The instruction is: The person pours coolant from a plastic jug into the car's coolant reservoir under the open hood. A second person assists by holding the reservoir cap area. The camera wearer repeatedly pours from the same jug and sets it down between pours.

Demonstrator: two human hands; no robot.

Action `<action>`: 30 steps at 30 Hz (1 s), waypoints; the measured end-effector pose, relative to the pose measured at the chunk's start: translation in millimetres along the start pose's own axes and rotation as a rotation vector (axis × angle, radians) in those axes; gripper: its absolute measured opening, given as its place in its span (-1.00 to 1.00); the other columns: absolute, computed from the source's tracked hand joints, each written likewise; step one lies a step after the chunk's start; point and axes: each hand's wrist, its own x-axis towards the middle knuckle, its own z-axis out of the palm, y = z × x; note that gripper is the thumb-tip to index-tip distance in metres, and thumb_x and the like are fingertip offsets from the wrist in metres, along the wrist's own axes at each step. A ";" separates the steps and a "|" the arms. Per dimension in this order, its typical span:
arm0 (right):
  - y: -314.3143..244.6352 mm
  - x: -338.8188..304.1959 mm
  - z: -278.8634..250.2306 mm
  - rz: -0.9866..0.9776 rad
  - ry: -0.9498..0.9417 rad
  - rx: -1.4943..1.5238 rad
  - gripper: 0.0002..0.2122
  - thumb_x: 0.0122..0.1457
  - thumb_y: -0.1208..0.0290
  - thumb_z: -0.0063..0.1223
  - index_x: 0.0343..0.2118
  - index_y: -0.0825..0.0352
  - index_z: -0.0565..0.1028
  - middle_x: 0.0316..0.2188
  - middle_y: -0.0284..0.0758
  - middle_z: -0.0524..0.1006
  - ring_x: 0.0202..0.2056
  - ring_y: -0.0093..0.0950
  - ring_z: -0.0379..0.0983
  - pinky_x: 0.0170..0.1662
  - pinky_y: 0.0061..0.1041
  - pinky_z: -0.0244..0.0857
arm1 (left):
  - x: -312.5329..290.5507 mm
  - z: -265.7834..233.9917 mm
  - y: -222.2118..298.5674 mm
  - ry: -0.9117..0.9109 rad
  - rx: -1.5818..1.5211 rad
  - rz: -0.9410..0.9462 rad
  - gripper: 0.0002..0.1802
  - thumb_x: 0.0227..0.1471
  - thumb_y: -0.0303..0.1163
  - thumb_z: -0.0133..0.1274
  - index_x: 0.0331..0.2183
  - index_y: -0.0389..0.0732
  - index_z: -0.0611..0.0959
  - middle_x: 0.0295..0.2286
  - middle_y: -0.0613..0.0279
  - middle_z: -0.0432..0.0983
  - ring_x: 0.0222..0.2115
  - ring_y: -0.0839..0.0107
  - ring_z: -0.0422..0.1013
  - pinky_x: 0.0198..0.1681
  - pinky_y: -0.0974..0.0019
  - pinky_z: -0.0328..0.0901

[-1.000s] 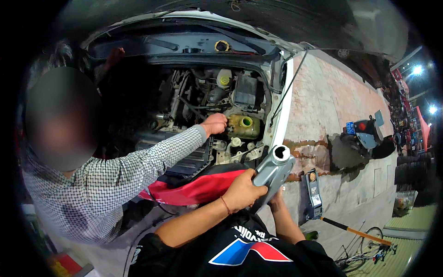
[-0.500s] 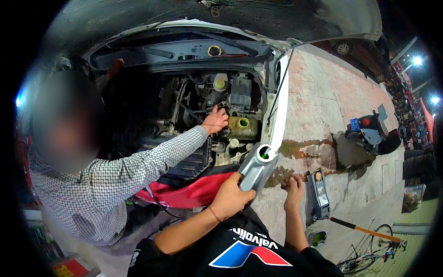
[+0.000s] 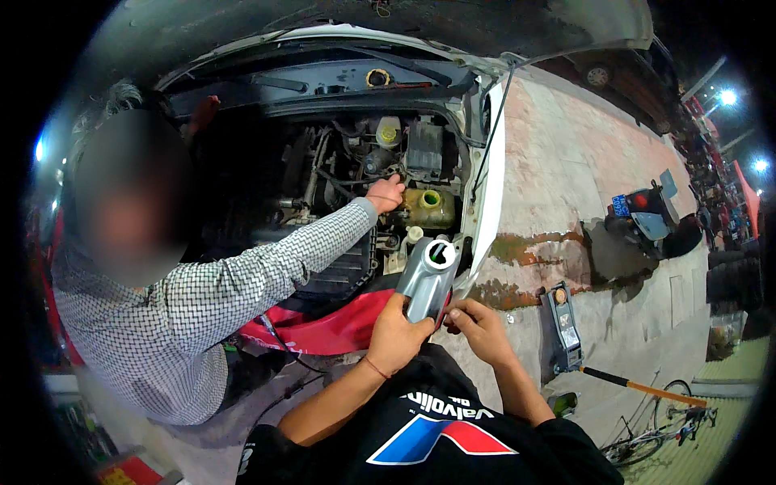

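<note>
My left hand (image 3: 394, 335) is wrapped around a silver-grey plastic bottle (image 3: 417, 283). Its round mouth points up, uncapped, with some green inside. Beside the bottle's lower right, my right hand (image 3: 478, 327) has its fingers curled and pinched; what they hold, if anything, is hidden. Beyond the bottle sits a yellowed coolant tank (image 3: 420, 217) in the engine bay, its neck uncapped and greenish inside. A co-worker's hand (image 3: 385, 194) reaches in from the left, fingers against parts just left of the tank.
The co-worker's checked sleeve (image 3: 267, 271) crosses the engine bay. A red cover (image 3: 331, 330) drapes over the car's front edge. The raised hood (image 3: 323, 24) hangs above. Right of the car are wet ground, a floor jack (image 3: 563, 327) with an orange handle, a scooter (image 3: 647, 214) and a bicycle (image 3: 671, 420).
The bottle in my left hand has shifted left and slightly nearer to me. My right hand has moved in from the right to beside it. The co-worker's hand has shifted slightly.
</note>
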 end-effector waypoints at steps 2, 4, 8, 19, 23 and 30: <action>7.0 -6.6 3.6 -0.006 0.037 -0.089 -0.76 0.31 0.35 0.07 -0.14 0.45 0.53 -0.38 -0.33 0.59 -0.33 -0.56 0.50 -0.22 -0.52 0.40 | 0.5 -0.2 -5.4 -0.002 0.058 0.024 -0.51 -0.12 -0.41 0.21 -0.14 -0.45 0.50 -0.34 -0.08 0.58 -0.34 0.17 0.55 -0.25 0.18 0.42; 14.4 -13.2 4.9 -0.019 0.062 -0.150 -0.76 0.31 0.35 0.08 -0.13 0.45 0.53 -0.36 -0.29 0.60 -0.32 -0.54 0.51 -0.21 -0.50 0.40 | 0.7 2.6 -10.2 -0.012 0.077 0.023 -0.48 -0.13 -0.38 0.22 -0.12 -0.45 0.50 -0.29 -0.15 0.58 -0.27 0.07 0.56 -0.19 0.15 0.42; 30.6 -30.0 10.5 -0.014 0.074 -0.167 -0.77 0.33 0.36 0.04 -0.12 0.45 0.50 -0.35 -0.30 0.59 -0.30 -0.55 0.51 -0.19 -0.51 0.42 | 0.3 7.7 -24.0 -0.046 0.112 0.134 -0.45 -0.13 -0.34 0.24 -0.12 -0.45 0.50 -0.24 -0.23 0.58 -0.22 0.00 0.56 -0.15 0.12 0.42; 44.0 -48.1 28.2 -0.063 0.079 -0.146 -0.74 0.29 0.34 0.08 -0.09 0.44 0.52 -0.31 -0.24 0.61 -0.28 -0.52 0.52 -0.17 -0.49 0.41 | -2.3 11.3 -33.9 -0.056 0.105 0.141 -0.48 -0.05 -0.45 0.24 -0.07 -0.46 0.44 -0.52 0.12 0.51 -0.64 0.44 0.41 -0.62 0.35 0.27; 26.1 -53.3 29.2 0.041 -0.047 0.351 -0.80 0.29 0.42 0.06 -0.11 0.42 0.50 -0.27 -0.32 0.57 -0.23 -0.57 0.49 -0.13 -0.53 0.38 | -5.2 12.1 -18.2 -0.064 0.013 0.055 -0.47 -0.04 -0.43 0.27 -0.07 -0.44 0.43 -0.51 0.14 0.53 -0.67 0.48 0.43 -0.69 0.39 0.28; 22.4 -62.8 31.6 -0.078 -0.061 0.263 -0.80 0.26 0.50 0.06 -0.10 0.42 0.41 -0.20 -0.31 0.54 -0.14 -0.54 0.47 -0.02 -0.52 0.35 | -20.9 34.0 -3.0 -0.008 -0.103 -0.057 -0.54 -0.05 -0.43 0.26 -0.15 -0.45 0.47 -0.51 0.09 0.56 -0.69 0.47 0.43 -0.70 0.38 0.28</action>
